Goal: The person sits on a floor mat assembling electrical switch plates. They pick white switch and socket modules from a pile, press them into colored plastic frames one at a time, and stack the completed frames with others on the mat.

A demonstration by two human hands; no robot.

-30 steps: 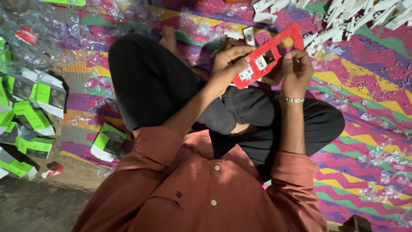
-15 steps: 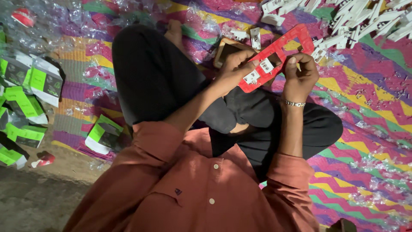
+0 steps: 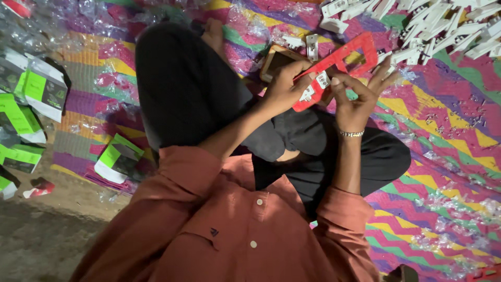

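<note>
I sit cross-legged on a zigzag-patterned mat [image 3: 443, 120]. My left hand [image 3: 284, 83] grips the lower end of a red plastic frame plate [image 3: 339, 65] with rectangular openings. Small white switch parts [image 3: 315, 86] sit in the frame's lower openings. My right hand [image 3: 357, 94] presses its thumb and fingers against the frame near those white parts. The frame is held tilted above my lap, its upper end pointing to the far right.
A pile of white plastic parts [image 3: 438, 31] lies at the far right. Green and white boxes [image 3: 31, 104] lie at the left, another box [image 3: 117, 159] beside my knee. Clear plastic wrappers [image 3: 62, 26] are scattered over the mat. A brown flat object [image 3: 274, 57] lies behind the frame.
The view has shifted slightly. My right hand's fingers have spread and its thumb presses at the frame's white parts; the frame stays in my left hand.
</note>
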